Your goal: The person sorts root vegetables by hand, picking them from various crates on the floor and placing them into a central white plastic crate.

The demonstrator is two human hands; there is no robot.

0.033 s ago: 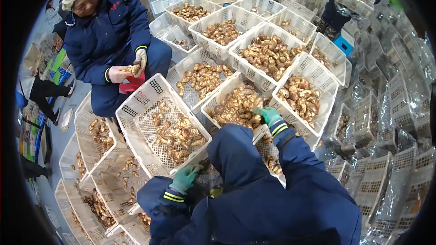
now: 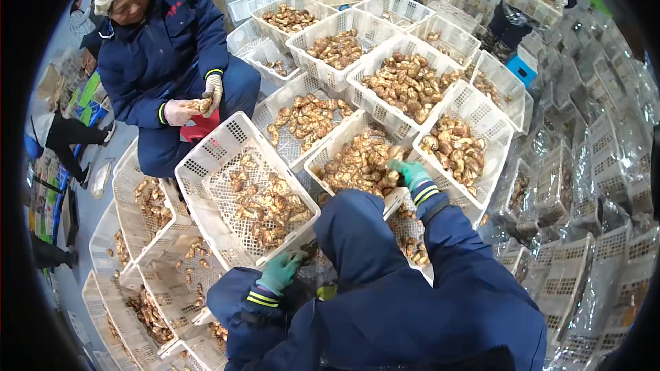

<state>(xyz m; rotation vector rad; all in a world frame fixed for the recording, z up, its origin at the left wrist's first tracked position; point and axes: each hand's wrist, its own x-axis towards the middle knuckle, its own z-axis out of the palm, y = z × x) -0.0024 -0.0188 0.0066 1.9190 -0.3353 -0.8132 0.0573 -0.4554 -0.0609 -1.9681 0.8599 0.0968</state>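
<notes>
Navy sleeves (image 2: 450,230): both arms, ending in striped yellow cuffs (image 2: 425,194) and green gloves.
Right hand (image 2: 411,174): at the right-hand end of the middle basket (image 2: 334,139), fingers partly bent, tips against the mushrooms; cannot tell whether one is pinched.
Left hand (image 2: 280,271): lower, just beside the near corner of the large basket (image 2: 216,154); fingers curled, contents of the grip, if any, not discernible.
Mushrooms (image 2: 361,161): brown and cream, knobbly, heaped in the middle basket, right hand at the edge of the heap.
Large basket: white, perforated, tilted in view; a looser heap (image 2: 271,209) toward its near end, pale floor bare at the far left.
Right basket (image 2: 485,120): adjoining the middle one, well filled with similar pieces.
Co-worker (image 2: 175,48): seated at left, pale knit hat, navy jacket, gloved hands together around a mushroom piece (image 2: 199,105).
Clear plastic (image 2: 584,247): over crates along the right side, partly reflective.
</notes>
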